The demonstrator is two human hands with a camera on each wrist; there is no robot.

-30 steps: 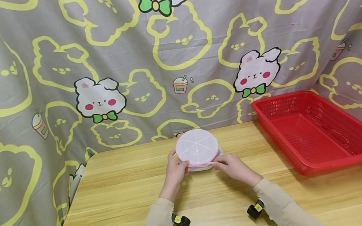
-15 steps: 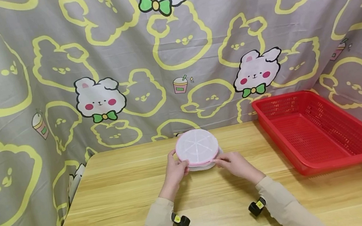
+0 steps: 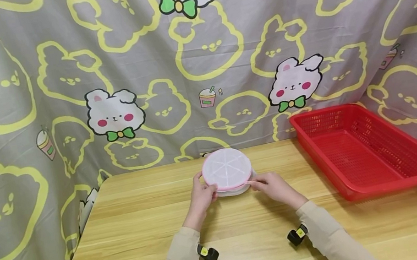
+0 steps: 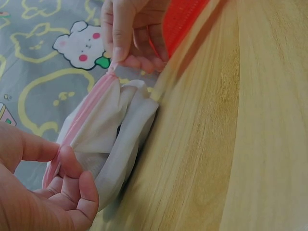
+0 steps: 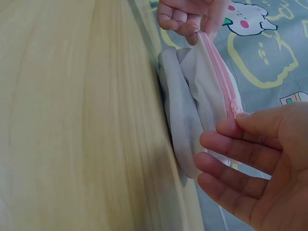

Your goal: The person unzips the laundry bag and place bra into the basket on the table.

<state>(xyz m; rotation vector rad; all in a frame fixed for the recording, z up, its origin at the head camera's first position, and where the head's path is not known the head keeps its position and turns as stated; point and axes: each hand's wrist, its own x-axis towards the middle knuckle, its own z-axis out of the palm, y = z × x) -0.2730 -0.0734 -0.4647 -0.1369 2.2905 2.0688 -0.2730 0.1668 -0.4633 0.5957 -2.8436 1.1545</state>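
A round, white mesh laundry bag (image 3: 226, 168) with a pink zipper (image 4: 89, 108) sits on the table near its back edge. Its top is flat, and the soft side below hangs in folds, as the left wrist view shows. My left hand (image 3: 202, 195) pinches the zipper edge at the bag's front left. At the front right, my right hand (image 3: 273, 187) pinches the small pink zipper pull (image 5: 235, 108) between thumb and index finger. The other fingers of that hand are loosely bent, off the bag. The bag's far side is hidden.
To the right stands a red perforated plastic basket (image 3: 379, 151) on the wooden table (image 3: 248, 239). A grey patterned curtain (image 3: 173, 122) hangs behind the table and along both sides. Each wrist carries a small black camera (image 3: 209, 254).
My right hand has slid a little to the right along the bag's front edge, with the zipper pull in its fingers. The left hand and the bag have stayed put.
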